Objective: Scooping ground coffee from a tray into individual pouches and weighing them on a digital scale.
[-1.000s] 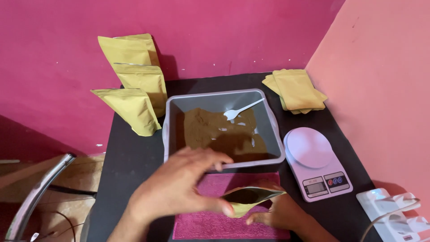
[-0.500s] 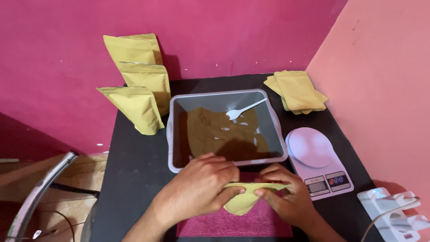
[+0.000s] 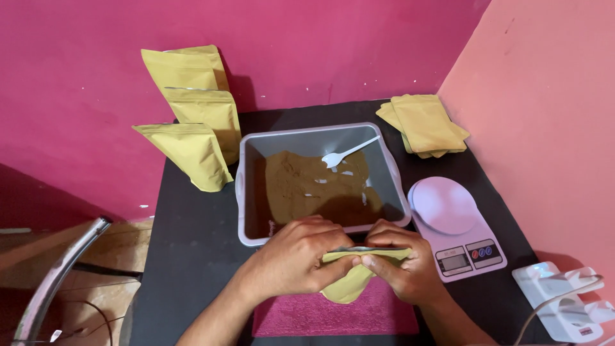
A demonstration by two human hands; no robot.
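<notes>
Both hands meet over the near edge of the black counter (image 3: 192,224), gripping one yellow stand-up pouch (image 3: 349,282) between them. The left hand (image 3: 291,263) clenches the pouch's top edge from the left with its fingers curled over the rim; the right hand (image 3: 403,266) pinches the same edge from the right, thumb and fingers closed on it. The pouch hangs below the hands above a pink cloth (image 3: 333,314) spread on the counter.

Just beyond the hands sits a grey plastic tub (image 3: 246,186) holding brown powder (image 3: 307,189) — a white plastic spoon (image 3: 346,154) rests in it, its handle leaning on the far right wall. To the right of the tub stands a small white kitchen scale (image 3: 448,214), and behind that lies a flat stack of empty yellow pouches (image 3: 426,125). Left of the tub, three filled yellow pouches (image 3: 195,122) stand against the magenta wall (image 3: 320,45). At the lower right corner lies a white power strip (image 3: 567,298) — well apart from the hands
</notes>
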